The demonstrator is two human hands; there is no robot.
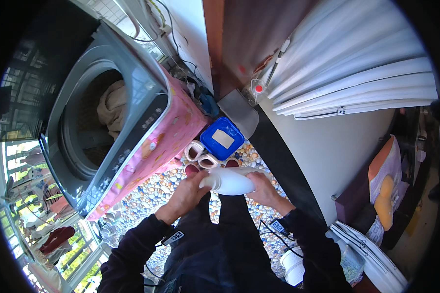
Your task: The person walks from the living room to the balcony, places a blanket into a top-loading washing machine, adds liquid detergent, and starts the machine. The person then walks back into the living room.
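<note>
A white plastic bottle (233, 182) lies sideways between my two hands, above the floor and in front of my legs. My left hand (187, 194) is closed at the bottle's neck end; whether its fingers grip a cap I cannot make out. At the other end, my right hand (264, 189) is wrapped round the bottle's base. To my left stands a top-loading washing machine (141, 78) with its lid raised. Crumpled beige cloth (113, 108) rests inside its drum. A pink patterned cover (154, 146) hangs over the machine's side.
A blue lidded tub (235, 138) stands on the pebble-patterned floor (146, 200) beyond the bottle, beside pale shoes (209, 161). White curtains (357, 73) hang at the right. A white bucket (292, 266) is at lower right, and clothes (56, 239) hang at the far left.
</note>
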